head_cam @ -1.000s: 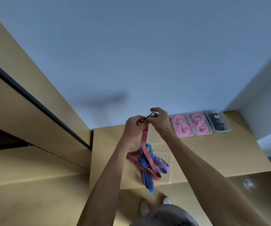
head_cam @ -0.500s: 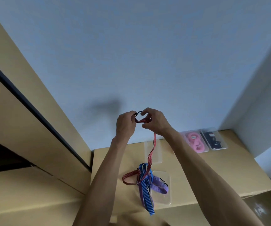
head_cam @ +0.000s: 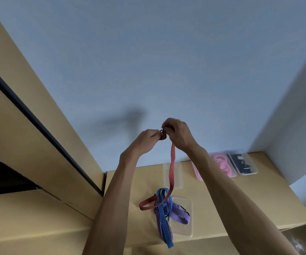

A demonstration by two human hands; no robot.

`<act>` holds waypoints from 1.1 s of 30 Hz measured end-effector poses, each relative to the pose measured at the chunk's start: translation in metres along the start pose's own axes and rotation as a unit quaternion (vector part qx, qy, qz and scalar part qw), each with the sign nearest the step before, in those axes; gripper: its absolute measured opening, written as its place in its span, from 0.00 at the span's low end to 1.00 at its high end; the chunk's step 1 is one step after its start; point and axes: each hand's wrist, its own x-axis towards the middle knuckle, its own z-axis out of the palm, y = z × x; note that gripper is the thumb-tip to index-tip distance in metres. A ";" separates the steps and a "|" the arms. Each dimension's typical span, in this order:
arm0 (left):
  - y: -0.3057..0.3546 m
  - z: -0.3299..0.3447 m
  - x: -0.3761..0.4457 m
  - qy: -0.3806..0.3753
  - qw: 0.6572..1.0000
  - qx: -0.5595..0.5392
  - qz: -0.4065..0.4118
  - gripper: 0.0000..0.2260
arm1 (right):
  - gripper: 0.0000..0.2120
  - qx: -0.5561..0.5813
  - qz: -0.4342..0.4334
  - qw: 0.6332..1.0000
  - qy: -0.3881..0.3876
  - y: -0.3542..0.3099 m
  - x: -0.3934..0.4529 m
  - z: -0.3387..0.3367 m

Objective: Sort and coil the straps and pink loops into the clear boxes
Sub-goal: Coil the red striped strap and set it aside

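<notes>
Both hands are holding the red striped flat elastic strap (head_cam: pixel 172 173) up above the tan bench (head_cam: pixel 258 199): the left hand (head_cam: pixel 147 141) and right hand (head_cam: pixel 179 133) are pinching its small wound coil between curled fingers. The strap is looking light, limp and springy, trailing down into the blue striped strap (head_cam: pixel 164 214) and purple strap (head_cam: pixel 179 215); gripping right at the coil is probably best, as loose turns may be unwinding.

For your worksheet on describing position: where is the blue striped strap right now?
In the head view, the blue strap lies low and centre on the tan table, tangled with the purple strap, under the hanging red strap.
</notes>
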 end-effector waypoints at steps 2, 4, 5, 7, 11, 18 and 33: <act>0.000 -0.005 -0.003 0.005 0.999 -0.033 0.011 0.19 | 0.07 0.032 0.035 0.999 -0.011 -0.002 0.001 -0.002; -0.001 -0.009 -0.006 0.011 0.997 -0.075 0.017 0.14 | 0.06 0.058 0.063 0.996 -0.001 -0.002 0.003 -0.004; -0.001 -0.009 -0.008 0.012 0.996 -0.089 0.023 0.12 | 0.06 0.077 0.075 0.994 0.003 -0.002 0.004 -0.005; 0.000 -0.010 -0.006 0.034 0.994 -0.095 0.034 0.09 | 0.07 0.116 0.109 0.987 0.011 -0.002 0.006 -0.008; 0.002 -0.017 -0.004 0.035 0.997 -0.064 0.007 0.12 | 0.06 0.114 0.128 0.985 0.017 0.000 0.009 -0.011; 0.005 -0.022 -0.007 -0.065 0.942 -0.321 0.069 0.08 | 0.03 0.487 0.186 0.839 -0.155 0.013 0.004 -0.014; 0.009 -0.003 0.015 0.338 0.914 -0.224 0.018 0.04 | 0.12 0.091 0.154 0.982 -0.054 -0.023 0.014 0.013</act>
